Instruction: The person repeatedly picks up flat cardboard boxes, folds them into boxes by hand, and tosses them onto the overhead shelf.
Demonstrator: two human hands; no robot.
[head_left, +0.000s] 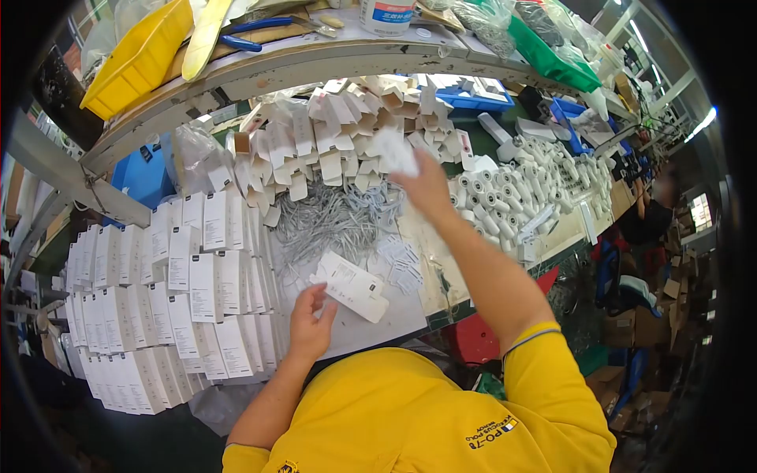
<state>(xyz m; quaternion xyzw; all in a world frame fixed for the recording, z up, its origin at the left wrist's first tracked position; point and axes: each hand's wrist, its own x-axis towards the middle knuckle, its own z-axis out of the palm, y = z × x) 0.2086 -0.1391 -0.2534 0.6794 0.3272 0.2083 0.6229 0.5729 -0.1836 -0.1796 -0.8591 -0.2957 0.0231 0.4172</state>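
Reach at open boxes point(303, 135), blurred white item point(394, 154) in right hand point(426, 186); left hand point(310, 329) part-open by carton point(352, 285), contact unclear; light grip advisable.

White carton point(355, 287) aslant; blurred white item point(397, 153)

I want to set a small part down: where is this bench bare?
Bare bench shows between the paper slips and the right forearm, and a grey patch between the single carton and the shirt. Crowded: stacked boxes left, cables and open boxes behind, white cylinders right.
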